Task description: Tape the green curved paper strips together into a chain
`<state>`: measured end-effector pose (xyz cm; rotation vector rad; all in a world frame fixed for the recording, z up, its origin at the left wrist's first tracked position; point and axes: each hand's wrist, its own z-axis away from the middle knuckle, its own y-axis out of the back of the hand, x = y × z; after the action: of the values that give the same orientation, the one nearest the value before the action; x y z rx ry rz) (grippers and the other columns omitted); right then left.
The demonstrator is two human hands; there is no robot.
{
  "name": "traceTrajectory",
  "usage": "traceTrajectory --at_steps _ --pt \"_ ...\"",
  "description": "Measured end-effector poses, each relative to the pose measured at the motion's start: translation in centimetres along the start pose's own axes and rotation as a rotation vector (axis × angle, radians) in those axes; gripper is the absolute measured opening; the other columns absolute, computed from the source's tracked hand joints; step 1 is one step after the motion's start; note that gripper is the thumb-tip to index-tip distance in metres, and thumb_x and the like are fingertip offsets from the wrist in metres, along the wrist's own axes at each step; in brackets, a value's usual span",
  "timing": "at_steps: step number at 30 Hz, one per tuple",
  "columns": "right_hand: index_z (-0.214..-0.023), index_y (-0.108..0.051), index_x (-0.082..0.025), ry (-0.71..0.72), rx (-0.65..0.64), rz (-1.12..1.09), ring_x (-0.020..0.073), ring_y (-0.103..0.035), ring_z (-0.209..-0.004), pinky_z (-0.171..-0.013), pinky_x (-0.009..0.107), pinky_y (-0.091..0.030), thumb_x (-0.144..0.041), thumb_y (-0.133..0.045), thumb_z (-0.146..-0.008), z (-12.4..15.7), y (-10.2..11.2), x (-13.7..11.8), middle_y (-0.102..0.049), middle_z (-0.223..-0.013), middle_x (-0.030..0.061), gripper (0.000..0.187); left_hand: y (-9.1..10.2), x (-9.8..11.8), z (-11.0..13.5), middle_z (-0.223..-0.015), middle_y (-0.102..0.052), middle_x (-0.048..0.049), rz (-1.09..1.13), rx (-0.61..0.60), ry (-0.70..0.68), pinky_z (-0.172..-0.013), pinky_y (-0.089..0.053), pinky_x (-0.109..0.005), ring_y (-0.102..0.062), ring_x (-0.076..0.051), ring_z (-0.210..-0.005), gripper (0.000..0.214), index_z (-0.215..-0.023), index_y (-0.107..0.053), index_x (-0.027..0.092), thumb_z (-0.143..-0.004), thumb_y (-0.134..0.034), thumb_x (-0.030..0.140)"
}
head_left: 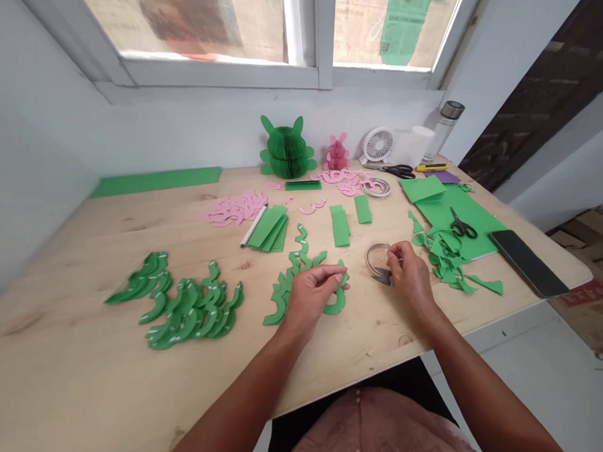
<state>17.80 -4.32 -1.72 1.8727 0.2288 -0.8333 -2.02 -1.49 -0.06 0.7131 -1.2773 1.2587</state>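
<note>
My left hand (314, 293) pinches a curved green paper piece (336, 303) between thumb and fingers, just above the table. Beside and partly under that hand lie more wavy green paper strips (279, 300). My right hand (408, 268) is closed on the edge of a thin ring-shaped tape roll (369, 258). A dark, pointed flat piece (381, 274) shows at the ring's lower side, by my fingertips; its kind is unclear. Further left are heaps of green wavy strips (185, 318) with small white patches on them.
Green scraps (445, 253), small scissors (462, 224) and a phone (527, 261) lie at the right. Behind are pink cutouts (238, 207), green rectangles (269, 229), a marker (254, 226), another tape roll (376, 187), larger scissors (398, 171), a fan (378, 145) and a green honeycomb paper figure (287, 152).
</note>
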Motion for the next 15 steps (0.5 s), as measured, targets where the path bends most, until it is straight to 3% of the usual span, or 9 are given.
traceTrajectory --at_steps 10,15 --pt "-0.083 -0.050 -0.021 -0.082 -0.006 -0.156 0.0194 -0.061 -0.063 -0.057 0.028 -0.042 -0.032 -0.044 -0.081 -0.8 -0.3 0.4 -0.063 -0.071 0.0032 0.012 0.0 -0.2 0.0 -0.070 -0.070 -0.0048 -0.015 -0.027 0.002 -0.057 -0.047 -0.027 -0.066 -0.019 -0.063 0.012 -0.077 -0.072 0.015 -0.068 -0.068 0.022" --pt "-0.083 -0.052 -0.020 -0.026 0.111 0.033 0.0200 -0.059 -0.066 -0.058 0.028 -0.036 -0.029 -0.045 -0.082 -1.3 0.3 0.2 -0.064 -0.073 0.0047 0.011 0.0 -0.1 0.0 -0.070 -0.068 -0.0050 -0.018 -0.025 0.009 -0.053 -0.044 -0.024 -0.066 -0.017 -0.062 0.012 -0.077 -0.072 0.015 -0.067 -0.068 0.022"
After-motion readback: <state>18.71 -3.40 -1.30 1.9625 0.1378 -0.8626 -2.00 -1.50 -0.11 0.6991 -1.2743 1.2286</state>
